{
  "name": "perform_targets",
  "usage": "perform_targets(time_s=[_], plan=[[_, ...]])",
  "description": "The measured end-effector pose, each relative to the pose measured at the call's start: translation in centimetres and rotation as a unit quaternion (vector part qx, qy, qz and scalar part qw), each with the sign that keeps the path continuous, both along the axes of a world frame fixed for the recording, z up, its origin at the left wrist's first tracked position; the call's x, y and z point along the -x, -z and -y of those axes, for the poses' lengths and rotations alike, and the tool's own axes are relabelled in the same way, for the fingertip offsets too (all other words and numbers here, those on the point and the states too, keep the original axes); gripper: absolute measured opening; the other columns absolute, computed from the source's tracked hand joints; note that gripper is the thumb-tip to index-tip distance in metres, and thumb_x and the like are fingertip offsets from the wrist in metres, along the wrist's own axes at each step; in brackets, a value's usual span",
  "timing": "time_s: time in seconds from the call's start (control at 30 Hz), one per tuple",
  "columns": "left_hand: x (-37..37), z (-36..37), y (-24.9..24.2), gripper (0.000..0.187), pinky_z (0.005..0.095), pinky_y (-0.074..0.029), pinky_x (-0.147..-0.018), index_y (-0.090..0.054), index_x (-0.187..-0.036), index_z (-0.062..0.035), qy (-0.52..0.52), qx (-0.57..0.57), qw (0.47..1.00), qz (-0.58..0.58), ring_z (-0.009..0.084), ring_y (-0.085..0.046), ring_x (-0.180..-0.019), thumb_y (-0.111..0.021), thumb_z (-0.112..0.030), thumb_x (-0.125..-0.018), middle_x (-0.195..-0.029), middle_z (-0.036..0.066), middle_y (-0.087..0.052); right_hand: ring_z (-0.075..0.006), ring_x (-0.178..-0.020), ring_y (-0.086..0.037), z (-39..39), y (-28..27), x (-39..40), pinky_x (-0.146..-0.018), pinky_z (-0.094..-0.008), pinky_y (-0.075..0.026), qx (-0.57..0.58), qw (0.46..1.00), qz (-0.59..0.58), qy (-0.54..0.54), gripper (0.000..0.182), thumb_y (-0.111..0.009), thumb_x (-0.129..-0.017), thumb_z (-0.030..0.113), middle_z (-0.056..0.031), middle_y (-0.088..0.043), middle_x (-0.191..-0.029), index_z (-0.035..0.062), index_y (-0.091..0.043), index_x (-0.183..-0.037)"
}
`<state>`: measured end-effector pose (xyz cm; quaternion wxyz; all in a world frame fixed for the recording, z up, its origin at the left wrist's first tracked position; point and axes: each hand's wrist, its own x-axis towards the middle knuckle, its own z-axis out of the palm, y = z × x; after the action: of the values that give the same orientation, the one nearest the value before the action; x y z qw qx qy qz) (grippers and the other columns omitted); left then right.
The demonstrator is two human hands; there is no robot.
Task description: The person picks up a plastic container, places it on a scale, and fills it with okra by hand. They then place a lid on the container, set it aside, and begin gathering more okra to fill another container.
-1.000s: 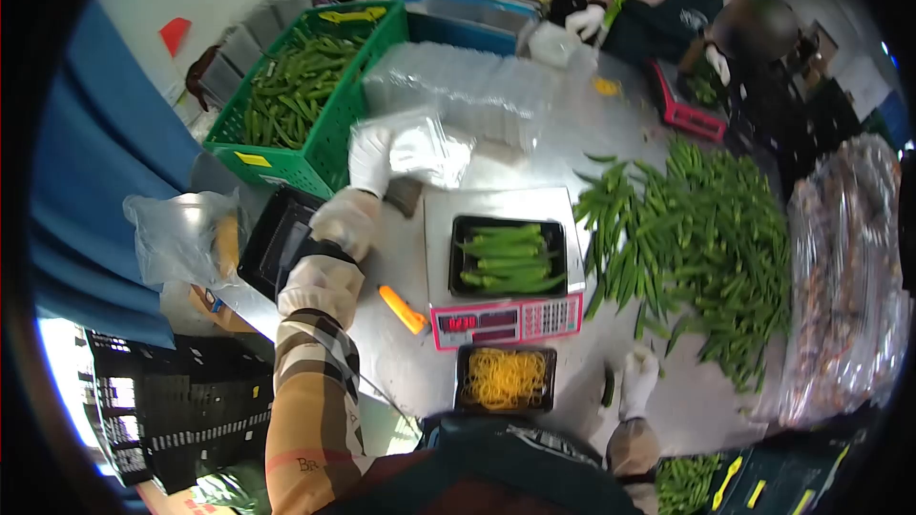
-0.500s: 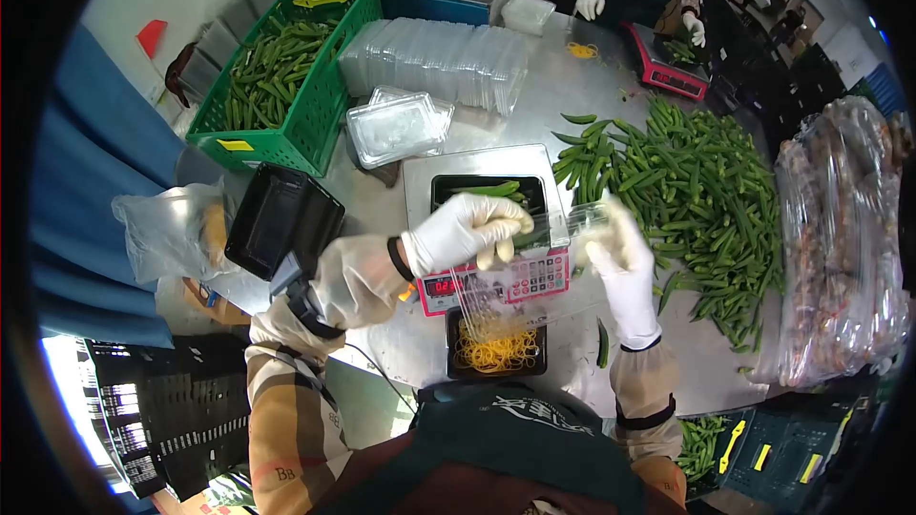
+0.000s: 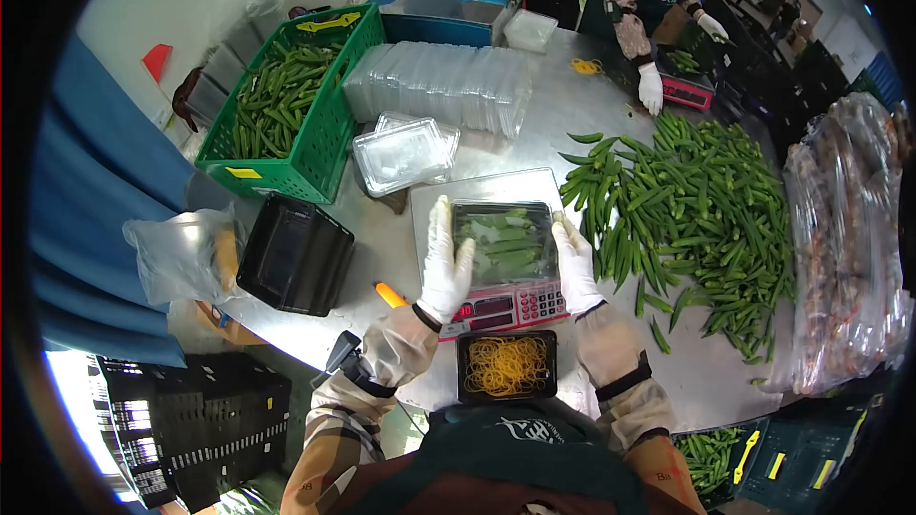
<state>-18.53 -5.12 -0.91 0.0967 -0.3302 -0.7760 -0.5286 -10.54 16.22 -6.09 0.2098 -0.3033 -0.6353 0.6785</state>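
Observation:
A black tray of okra under a clear lid sits on the platform of a red and silver scale. Both of my hands wear white gloves. My left hand lies along the tray's left side, and my right hand along its right side, so the tray is held between them. The fingers of both hands are stretched out rather than curled. Just below the scale is a black tray of yellow rubber bands.
A big okra pile spreads to the right, beside bagged goods. Stacked clear lids, a green okra crate and black trays stand left. A co-worker is across the table, one hand near the okra.
The clear lid that hung between my hands now covers the tray on the scale. My hands have moved apart to its two sides. The co-worker has reached forward to the okra.

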Motion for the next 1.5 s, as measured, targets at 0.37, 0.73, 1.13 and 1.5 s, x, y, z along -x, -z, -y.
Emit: perform_targets(time_s=[0.37, 0.73, 1.13, 1.5], plan=[[5.0, 1.5, 4.6, 0.05, 0.0329, -0.024, -0.113, -0.041, -0.141, 0.0, -0.055, 0.002, 0.997, 0.055, 0.0272, -0.037, -0.137, -0.043, 0.008, -0.091, -0.145, 0.017, -0.042, -0.0352, -0.111, -0.056, 0.5, -1.2, 4.0, -0.094, -0.0404, -0.044, -0.388, 0.913, 0.087, -0.091, 0.054, -0.049, -0.097, 0.03, -0.0188, -0.06, -0.119, 0.0139, -0.033, -0.147], [6.2, 1.1, 3.9, 0.042, 0.0325, -0.039, -0.104, -0.05, -0.134, -0.0009, -0.1, -0.016, 0.991, 0.084, 0.026, -0.055, -0.12, -0.05, 0.003, -0.092, -0.129, 0.017, -0.058, -0.0427, -0.097, -0.059, 2.0, -4.8, 4.5, -0.084, -0.0452, -0.046, -0.39, 0.897, 0.183, -0.104, 0.048, -0.049, -0.098, 0.03, -0.028, -0.061, -0.108, 0.0039, -0.043, -0.138], [6.7, 2.9, 4.2, 0.036, 0.0282, -0.037, -0.104, -0.053, -0.131, 0.0026, -0.059, -0.118, 0.959, 0.253, 0.0177, -0.053, -0.12, -0.048, 0.002, -0.095, -0.128, 0.013, -0.059, -0.0347, -0.126, -0.04, 4.1, -0.3, 4.9, -0.111, -0.0364, -0.03, -0.422, 0.897, 0.098, -0.086, 0.06, -0.054, -0.095, 0.013, -0.0224, -0.036, -0.14, -0.0029, -0.025, -0.144], [6.6, 3.2, 5.1, 0.036, 0.0287, -0.038, -0.103, -0.049, -0.133, 0.0042, -0.063, -0.077, 0.977, 0.187, 0.0196, -0.055, -0.117, -0.046, -0.006, -0.098, -0.128, 0.016, -0.059, -0.0363, -0.127, -0.042, 2.0, -2.8, 3.2, -0.106, -0.0404, -0.034, -0.362, 0.914, 0.089, -0.158, 0.062, -0.051, -0.097, 0.031, -0.0237, -0.043, -0.139, 0.0006, -0.028, -0.146]])
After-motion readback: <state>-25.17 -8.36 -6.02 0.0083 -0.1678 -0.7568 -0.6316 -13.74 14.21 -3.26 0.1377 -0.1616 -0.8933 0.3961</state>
